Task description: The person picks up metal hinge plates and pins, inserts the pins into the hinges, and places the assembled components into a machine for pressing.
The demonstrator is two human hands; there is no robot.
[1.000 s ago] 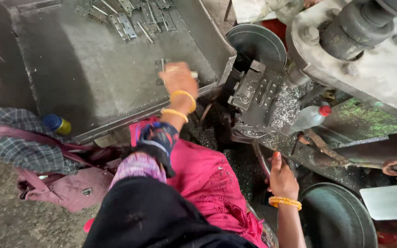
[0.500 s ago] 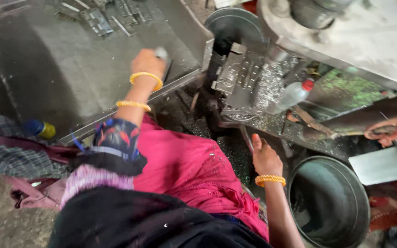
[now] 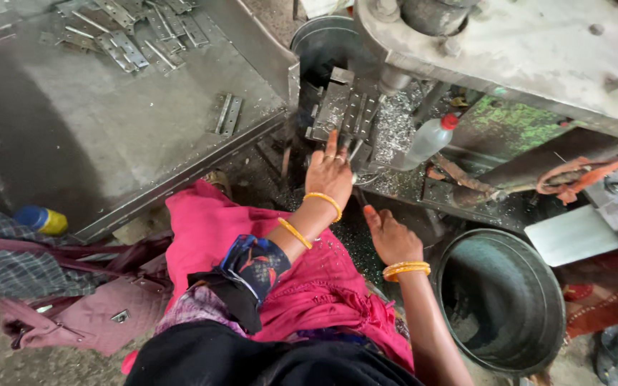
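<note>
Steel shavings lay round the press bed (image 3: 355, 114). My left hand (image 3: 330, 171) rested there, fingers spread on a flat part; its grasp I couldn't tell. Below the bed, my right hand (image 3: 391, 236) gripped a dark lever (image 3: 359, 196).

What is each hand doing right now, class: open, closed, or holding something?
Left hand: open, fingers spread on the machine fixture; holding nothing visible.
Right hand: partly curled near a dark lever; grip cannot be told.
</note>
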